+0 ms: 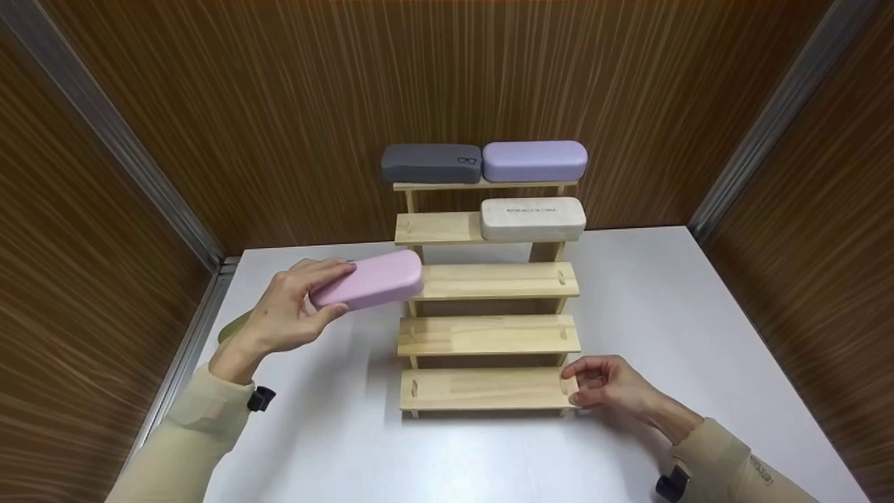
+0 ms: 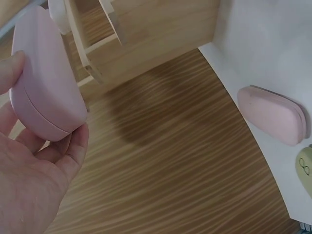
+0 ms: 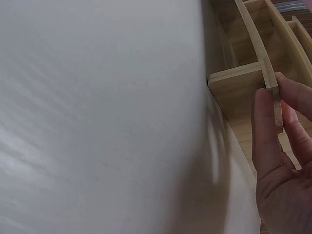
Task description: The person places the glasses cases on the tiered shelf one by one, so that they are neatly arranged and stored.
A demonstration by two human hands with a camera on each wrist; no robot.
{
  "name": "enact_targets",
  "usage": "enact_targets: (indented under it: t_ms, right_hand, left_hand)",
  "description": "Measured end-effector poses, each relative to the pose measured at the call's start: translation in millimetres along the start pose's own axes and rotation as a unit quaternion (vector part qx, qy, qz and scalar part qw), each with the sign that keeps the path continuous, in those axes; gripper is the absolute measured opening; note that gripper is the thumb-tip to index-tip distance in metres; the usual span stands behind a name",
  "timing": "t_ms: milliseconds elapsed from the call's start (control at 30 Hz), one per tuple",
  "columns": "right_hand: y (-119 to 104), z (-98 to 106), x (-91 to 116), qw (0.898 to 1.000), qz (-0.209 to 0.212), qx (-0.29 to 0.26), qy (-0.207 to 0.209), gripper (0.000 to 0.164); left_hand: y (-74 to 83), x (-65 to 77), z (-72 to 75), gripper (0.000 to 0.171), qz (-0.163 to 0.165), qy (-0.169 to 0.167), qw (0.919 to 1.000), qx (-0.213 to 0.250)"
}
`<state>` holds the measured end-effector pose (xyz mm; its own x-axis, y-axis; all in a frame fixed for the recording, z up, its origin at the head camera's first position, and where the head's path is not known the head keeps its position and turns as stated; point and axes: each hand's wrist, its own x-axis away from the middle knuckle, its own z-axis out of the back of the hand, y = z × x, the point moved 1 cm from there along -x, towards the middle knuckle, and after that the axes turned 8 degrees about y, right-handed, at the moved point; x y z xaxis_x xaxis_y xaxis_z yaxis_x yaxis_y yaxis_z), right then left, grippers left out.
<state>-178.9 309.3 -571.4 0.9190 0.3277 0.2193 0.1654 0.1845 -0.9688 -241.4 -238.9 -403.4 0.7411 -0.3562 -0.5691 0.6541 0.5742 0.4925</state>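
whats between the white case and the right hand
Between the white case and right hand, the head view shows the third shelf and fourth shelf from the top, nothing visible on either.

Head view looks forward-down; close wrist views, apparently tilted, share the wooden shelf (image 1: 489,389).

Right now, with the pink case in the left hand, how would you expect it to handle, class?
The pink case is probably light, since the left hand holds it up by one end. It seems stiff, its sides undented by that grip. Its smooth surface could be somewhat slippery.
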Motion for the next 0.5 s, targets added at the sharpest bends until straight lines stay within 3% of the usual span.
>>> enact_targets:
  t_ms: [500]
  right_hand:
    - [0.3,-0.2,-0.7,1.0,-0.001,0.006,0.004,0.055]
  left_hand:
    - [3.4,-29.8,-17.0,0.055,0.007,-0.037,0.9988,0.029]
